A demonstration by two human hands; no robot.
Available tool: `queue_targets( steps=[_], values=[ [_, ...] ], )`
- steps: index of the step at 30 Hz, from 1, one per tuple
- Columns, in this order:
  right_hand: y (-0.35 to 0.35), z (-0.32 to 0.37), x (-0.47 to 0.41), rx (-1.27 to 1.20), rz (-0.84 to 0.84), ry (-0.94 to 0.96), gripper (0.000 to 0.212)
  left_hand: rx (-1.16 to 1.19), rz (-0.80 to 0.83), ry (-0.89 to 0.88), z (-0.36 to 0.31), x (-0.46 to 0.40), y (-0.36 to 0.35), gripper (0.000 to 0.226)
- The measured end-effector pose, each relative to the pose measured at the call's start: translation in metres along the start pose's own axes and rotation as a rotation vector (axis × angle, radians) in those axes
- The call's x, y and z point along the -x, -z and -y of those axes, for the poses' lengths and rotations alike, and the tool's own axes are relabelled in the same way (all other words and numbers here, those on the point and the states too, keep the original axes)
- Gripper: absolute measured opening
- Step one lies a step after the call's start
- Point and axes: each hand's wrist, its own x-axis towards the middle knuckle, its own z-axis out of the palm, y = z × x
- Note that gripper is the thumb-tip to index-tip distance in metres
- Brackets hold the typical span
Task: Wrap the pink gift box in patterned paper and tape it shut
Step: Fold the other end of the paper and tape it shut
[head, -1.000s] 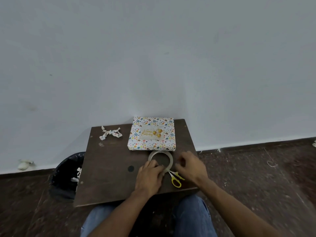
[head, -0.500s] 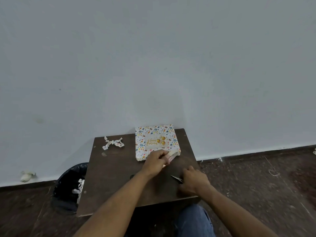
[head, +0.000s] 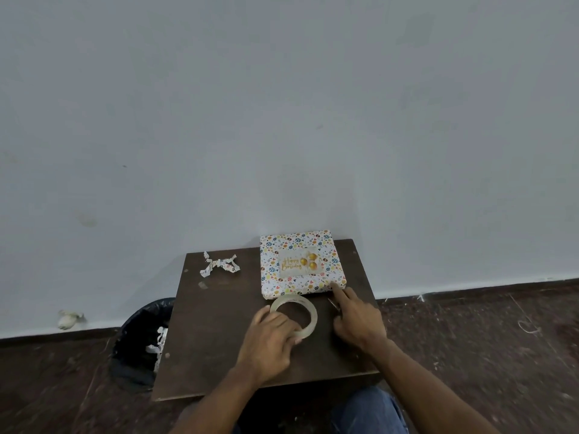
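The gift box (head: 301, 264), fully covered in patterned paper with a "Happy Birthday" label on top, lay flat at the far right of the small dark table (head: 219, 324), against the wall. Just in front of it sat the roll of clear tape (head: 308, 311), gripped at its near edge by the left hand (head: 272, 341). The right hand (head: 355, 317) curled around scissors (head: 334, 303), mostly hidden, its index finger touching the box's near right corner. A paper bow (head: 219, 265) lay at the far left.
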Motion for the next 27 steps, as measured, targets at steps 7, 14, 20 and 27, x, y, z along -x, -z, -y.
queue_targets(
  steps=[7, 14, 20, 27],
  values=[
    [-0.007, -0.007, -0.009, -0.388, -0.098, -0.079, 0.066, 0.055, -0.086, 0.055, -0.005, 0.008, -0.010, 0.015],
    [-0.030, 0.010, 0.021, -0.995, -0.155, -0.252, 0.028, 0.127, -0.163, -0.040, -0.025, 0.018, -0.023, 0.019],
    [-0.049, -0.019, 0.044, -1.101, -0.353, -0.122, 0.017, 0.140, -0.259, -0.131, -0.047, 0.024, -0.044, 0.020],
    [-0.062, -0.113, 0.096, -1.272, -0.784, -0.453, 0.030, -0.088, -0.078, -0.174, -0.111, 0.023, -0.089, 0.047]
  ],
)
